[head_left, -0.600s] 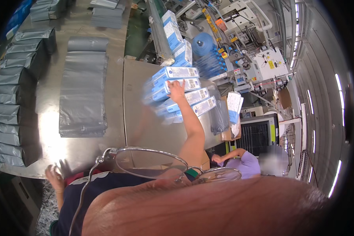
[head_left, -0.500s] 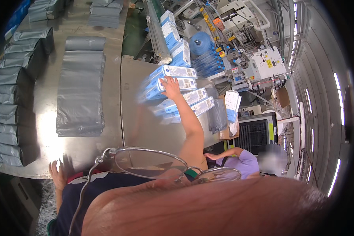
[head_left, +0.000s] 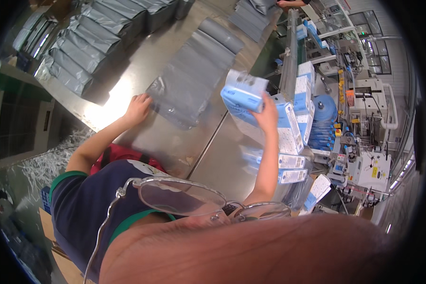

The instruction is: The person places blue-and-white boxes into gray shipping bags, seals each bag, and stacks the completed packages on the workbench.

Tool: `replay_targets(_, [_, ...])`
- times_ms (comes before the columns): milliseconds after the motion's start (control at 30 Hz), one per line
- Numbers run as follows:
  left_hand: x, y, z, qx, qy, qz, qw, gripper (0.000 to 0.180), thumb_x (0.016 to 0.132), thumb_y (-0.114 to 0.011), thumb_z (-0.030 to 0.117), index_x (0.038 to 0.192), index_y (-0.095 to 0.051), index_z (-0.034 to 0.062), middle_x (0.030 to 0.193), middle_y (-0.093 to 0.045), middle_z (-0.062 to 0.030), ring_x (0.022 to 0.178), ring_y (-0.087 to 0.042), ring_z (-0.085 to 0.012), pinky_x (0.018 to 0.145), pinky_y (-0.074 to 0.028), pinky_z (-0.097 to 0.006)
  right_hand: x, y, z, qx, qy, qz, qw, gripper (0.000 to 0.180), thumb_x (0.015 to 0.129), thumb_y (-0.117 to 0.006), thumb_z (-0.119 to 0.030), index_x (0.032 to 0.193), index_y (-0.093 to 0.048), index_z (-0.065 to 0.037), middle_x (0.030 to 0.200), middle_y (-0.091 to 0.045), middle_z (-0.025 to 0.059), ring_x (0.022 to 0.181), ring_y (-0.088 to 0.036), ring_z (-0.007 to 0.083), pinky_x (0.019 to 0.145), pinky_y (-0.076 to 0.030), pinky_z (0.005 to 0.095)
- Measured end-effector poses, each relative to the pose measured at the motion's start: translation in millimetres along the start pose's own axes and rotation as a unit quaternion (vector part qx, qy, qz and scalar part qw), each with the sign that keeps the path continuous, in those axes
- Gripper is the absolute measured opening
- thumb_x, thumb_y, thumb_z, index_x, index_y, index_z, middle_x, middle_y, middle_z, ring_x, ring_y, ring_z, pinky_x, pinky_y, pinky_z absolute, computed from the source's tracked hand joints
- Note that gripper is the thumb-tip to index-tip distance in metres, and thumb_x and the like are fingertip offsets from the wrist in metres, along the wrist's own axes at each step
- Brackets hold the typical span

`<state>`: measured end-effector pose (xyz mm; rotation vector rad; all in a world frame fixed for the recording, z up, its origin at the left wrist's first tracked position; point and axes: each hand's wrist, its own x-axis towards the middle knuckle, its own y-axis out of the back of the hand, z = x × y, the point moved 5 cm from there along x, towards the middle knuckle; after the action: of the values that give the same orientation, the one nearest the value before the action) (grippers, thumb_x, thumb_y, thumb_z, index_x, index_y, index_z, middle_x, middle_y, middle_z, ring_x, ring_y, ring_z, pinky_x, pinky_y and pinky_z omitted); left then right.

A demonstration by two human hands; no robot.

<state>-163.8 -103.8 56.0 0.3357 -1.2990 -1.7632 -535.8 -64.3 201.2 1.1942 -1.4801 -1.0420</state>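
Note:
A blue-and-white wrapped pack [head_left: 244, 97] is tilted above the metal table, with my right hand [head_left: 268, 112] gripping its right end. Its printed top is smeared by motion. My left hand [head_left: 139, 109] has its fingers curled at the near left corner of a flat stack of grey plastic bags [head_left: 187, 75], seemingly pinching the top bag. Behind and below the held pack are more blue-and-white packs [head_left: 291, 124], partly hidden by my right hand and forearm. Two others [head_left: 292, 162] lie nearer to me, beside that forearm.
A long row of folded grey bundles [head_left: 87, 40] lines the table's far left. Another grey bag stack [head_left: 251, 19] lies at the back, near another person's hand [head_left: 288, 4]. A conveyor [head_left: 288, 61] and machinery [head_left: 374, 165] stand to the right. Shredded white scrap [head_left: 57, 161] lies at lower left.
My right hand has lifted a pack from the group and carried it toward the grey bags. My left hand has moved from the table edge to the bag stack. The view has turned.

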Motion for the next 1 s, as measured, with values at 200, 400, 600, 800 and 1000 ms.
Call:
replay_targets(200, [57.4, -52.3, -15.7, 0.020, -0.060, -0.119, 0.991, 0.024, 0.062, -0.052, 0.006, 0.086, -0.046, 0.0059, 0.087, -0.045, -0.0080, 0.087, -0.046, -0.0211, 0.072, -0.038, -0.033, -22.1, -44.6, -24.2, 0.496, -0.164, -0.031, 0.852, 0.060, 0.056, -0.072, -0.012, 0.106, -0.041, -0.001, 0.097, -0.051, 0.0093, 0.089, -0.049, 0.0168, 0.076, -0.040, 0.0276])
replay_targets(400, [81.6, -102.8, -8.6, 0.147, -0.228, -0.178, 0.946, 0.015, 0.069, -0.047, 0.012, 0.083, -0.048, 0.0076, 0.084, -0.049, -0.0060, 0.082, -0.050, -0.0198, 0.064, -0.045, -0.030, -62.7, -196.9, -57.6, 0.316, -0.047, 0.060, 0.946, 0.047, 0.069, -0.062, -0.018, 0.109, -0.039, -0.008, 0.099, -0.048, 0.0024, 0.088, -0.047, 0.0159, 0.074, -0.038, 0.0268])
replay_targets(600, [121.7, -124.7, -28.9, 0.045, -0.114, -0.185, 0.975, 0.017, 0.074, -0.044, 0.021, 0.080, -0.053, 0.0078, 0.077, -0.055, -0.0095, 0.073, -0.055, -0.0264, 0.061, -0.044, -0.035, -31.2, -221.8, -59.4, 0.451, -0.206, -0.114, 0.861, 0.041, 0.074, -0.055, -0.023, 0.109, -0.041, -0.008, 0.071, -0.057, 0.0064, 0.068, -0.055, 0.0136, 0.061, -0.042, 0.0268])
replay_targets(800, [128.5, -78.0, 28.7, -0.002, -0.206, -0.200, 0.958, 0.015, 0.069, -0.050, 0.022, 0.069, -0.057, 0.0091, 0.070, -0.054, -0.0097, 0.071, -0.053, -0.0270, 0.060, -0.043, -0.036, 10.7, -186.8, -101.0, 0.062, -0.189, -0.007, 0.980, 0.062, 0.058, -0.062, -0.024, 0.114, -0.037, -0.010, 0.074, -0.056, 0.0130, 0.067, -0.055, 0.0293, 0.058, -0.042, 0.0360])
replay_targets(1000, [84.2, -52.6, -2.9, -0.171, -0.044, 0.077, 0.981, 0.018, 0.062, -0.053, 0.004, 0.079, -0.046, 0.0065, 0.071, -0.048, -0.0114, 0.069, -0.049, -0.0289, 0.060, -0.041, -0.036, -54.7, -197.1, -83.1, 0.125, -0.250, 0.288, 0.916, 0.049, 0.061, -0.052, -0.009, 0.109, -0.042, -0.008, 0.078, -0.056, 0.0126, 0.071, -0.054, 0.0301, 0.062, -0.041, 0.0381])
